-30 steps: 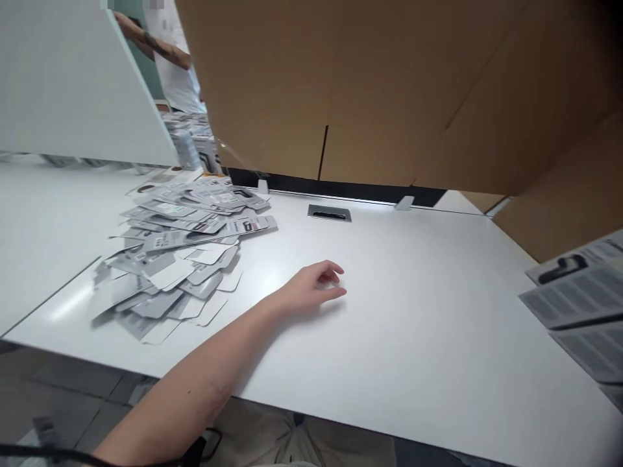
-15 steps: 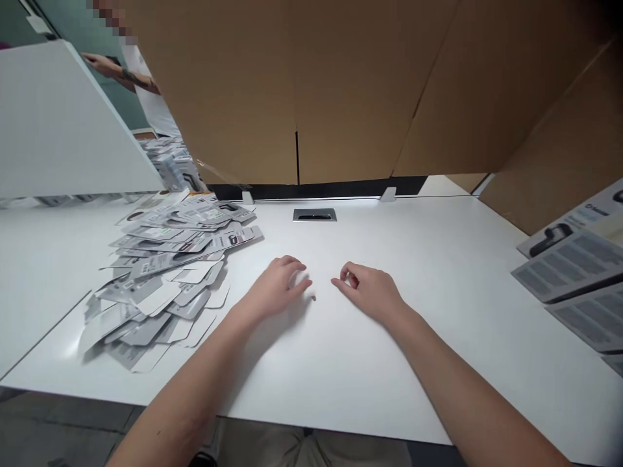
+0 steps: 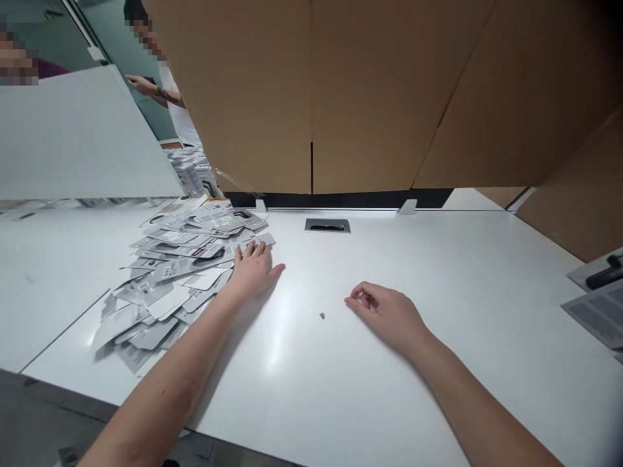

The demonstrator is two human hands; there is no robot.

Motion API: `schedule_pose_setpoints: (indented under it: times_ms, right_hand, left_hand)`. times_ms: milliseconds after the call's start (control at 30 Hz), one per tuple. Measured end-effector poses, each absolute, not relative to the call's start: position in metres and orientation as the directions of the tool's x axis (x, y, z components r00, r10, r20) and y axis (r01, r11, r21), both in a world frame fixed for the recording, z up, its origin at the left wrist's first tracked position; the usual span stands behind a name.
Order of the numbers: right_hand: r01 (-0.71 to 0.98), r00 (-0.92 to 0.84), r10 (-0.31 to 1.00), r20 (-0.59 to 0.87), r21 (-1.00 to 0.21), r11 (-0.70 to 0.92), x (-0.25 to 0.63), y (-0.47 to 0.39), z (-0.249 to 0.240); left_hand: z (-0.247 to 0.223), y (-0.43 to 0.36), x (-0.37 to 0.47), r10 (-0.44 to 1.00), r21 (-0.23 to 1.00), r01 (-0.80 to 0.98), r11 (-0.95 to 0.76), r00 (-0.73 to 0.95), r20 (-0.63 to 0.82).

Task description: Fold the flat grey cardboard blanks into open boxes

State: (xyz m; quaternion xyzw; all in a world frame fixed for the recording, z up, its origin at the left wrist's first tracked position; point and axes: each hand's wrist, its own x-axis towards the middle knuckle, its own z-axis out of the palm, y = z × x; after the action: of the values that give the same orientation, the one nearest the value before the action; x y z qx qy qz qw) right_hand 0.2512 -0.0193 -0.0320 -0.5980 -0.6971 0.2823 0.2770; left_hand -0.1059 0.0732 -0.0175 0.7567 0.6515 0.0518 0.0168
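A spread heap of flat printed cards (image 3: 170, 266) lies on the left of the white table (image 3: 302, 395). My left hand (image 3: 253, 269) is at the heap's right edge, its fingers spread over the top card and its thumb apart. My right hand (image 3: 387, 311) rests at the middle right with its fingers curled and the thumb near the index finger; no object shows in it. Between the hands, a tiny brown scrap (image 3: 322, 316) lies on the table.
Brown cardboard (image 3: 360, 97) stands along the back, above a recessed metal fitting (image 3: 328, 226). More printed cards (image 3: 598, 318) lie at the far right. Behind a white divider (image 3: 82, 136) at the upper left, another person's forearm (image 3: 165, 95) shows.
My left hand has moved left from the table's middle onto the edge of the card heap, its fingers now spread. My right hand keeps its curled shape. The view has shifted.
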Motion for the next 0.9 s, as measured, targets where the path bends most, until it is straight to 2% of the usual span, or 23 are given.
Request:
schedule_pose_setpoints:
  times_ms: [100, 167, 333, 400, 500, 600, 700, 767, 900]
  right_hand:
    - [0.657, -0.116, 0.989, 0.091, -0.74, 0.145, 0.251, -0.021, -0.033]
    - [0.636, -0.086, 0.99, 0.115, -0.758, 0.144, 0.25, -0.022, -0.034]
    - [0.563, -0.003, 0.984, 0.177, -0.813, 0.148, 0.252, -0.019, -0.045]
    - [0.544, 0.014, 0.973, 0.229, -0.819, 0.184, 0.257, -0.017, -0.049]
    - [0.553, 0.021, 0.951, 0.31, -0.795, 0.247, 0.266, -0.015, -0.053]
    - [0.564, -0.036, 0.939, 0.342, -0.769, 0.301, 0.27, -0.015, -0.056]
    - [0.525, -0.083, 0.926, 0.368, -0.774, 0.354, 0.266, -0.017, -0.056]
    - [0.48, -0.049, 0.916, 0.399, -0.795, 0.372, 0.263, -0.019, -0.052]
    - [0.359, 0.006, 0.885, 0.465, -0.827, 0.433, 0.262, -0.027, -0.039]
  left_hand:
    - [-0.023, 0.066, -0.092, 0.955, 0.175, 0.948, -0.267, 0.236, 0.179]
    - [-0.022, 0.058, -0.078, 0.893, 0.246, 0.872, -0.424, 0.357, 0.272]
    - [-0.01, 0.02, -0.031, 0.555, 0.321, 0.453, -0.832, 0.686, 0.471]
    - [-0.01, 0.004, -0.016, 0.449, 0.373, 0.284, -0.883, 0.744, 0.495]
    - [-0.016, -0.011, -0.005, 0.408, 0.457, 0.158, -0.875, 0.75, 0.521]
    - [-0.023, -0.013, -0.008, 0.442, 0.495, 0.164, -0.853, 0.732, 0.519]
    - [-0.024, -0.007, -0.019, 0.502, 0.468, 0.238, -0.851, 0.633, 0.59]
    - [-0.023, -0.001, -0.028, 0.556, 0.457, 0.319, -0.83, 0.544, 0.629]
    - [-0.024, 0.015, -0.048, 0.726, 0.487, 0.555, -0.674, 0.376, 0.575]
